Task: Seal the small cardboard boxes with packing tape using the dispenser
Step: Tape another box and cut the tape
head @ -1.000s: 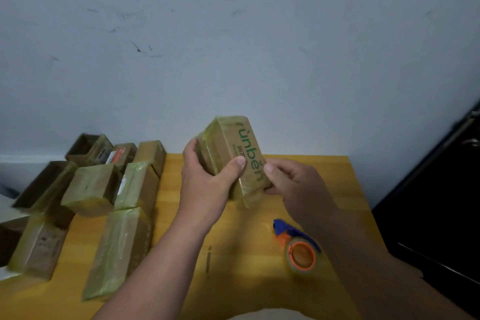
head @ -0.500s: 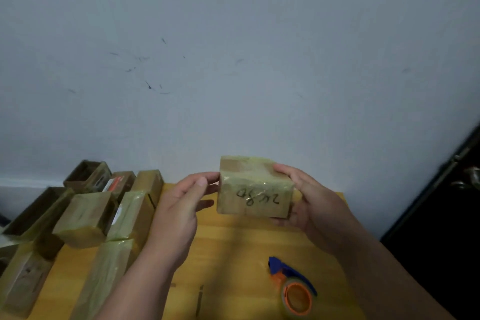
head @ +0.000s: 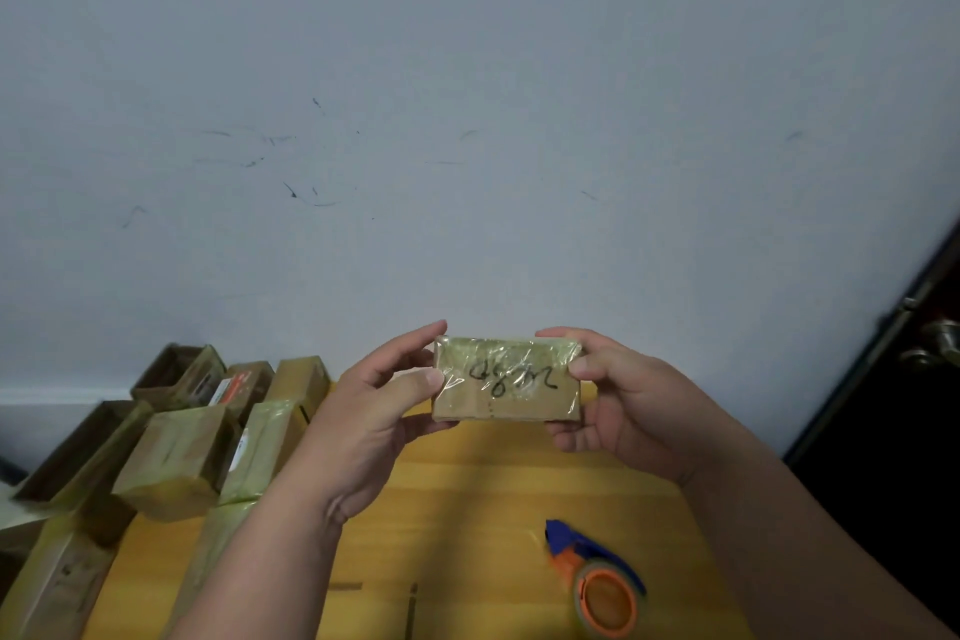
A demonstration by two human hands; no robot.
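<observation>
A small cardboard box, wrapped in glossy clear tape and bearing a black handwritten scrawl on the face turned toward the camera, is being held up in the middle of the frame, above the far edge of the wooden table and in front of the pale wall. The left hand is gripping the box's left end, its thumb lying against the front face and its fingers curling round the back and under the bottom edge. The right hand is gripping the right end in the same way, thumb pressing on the front near the upper right corner and fingers wrapping behind and beneath. The box is sitting level between the two hands, clear of the tabletop. Lower right of centre, the tape dispenser with a blue handle and an orange core is lying on the table, well apart from both hands. Along the left side of the frame a cluster of other boxes is crowding the table's edge, most of them shining with tape, while two at the far left are standing open. At the right edge a dark door with a metal knob is showing.
</observation>
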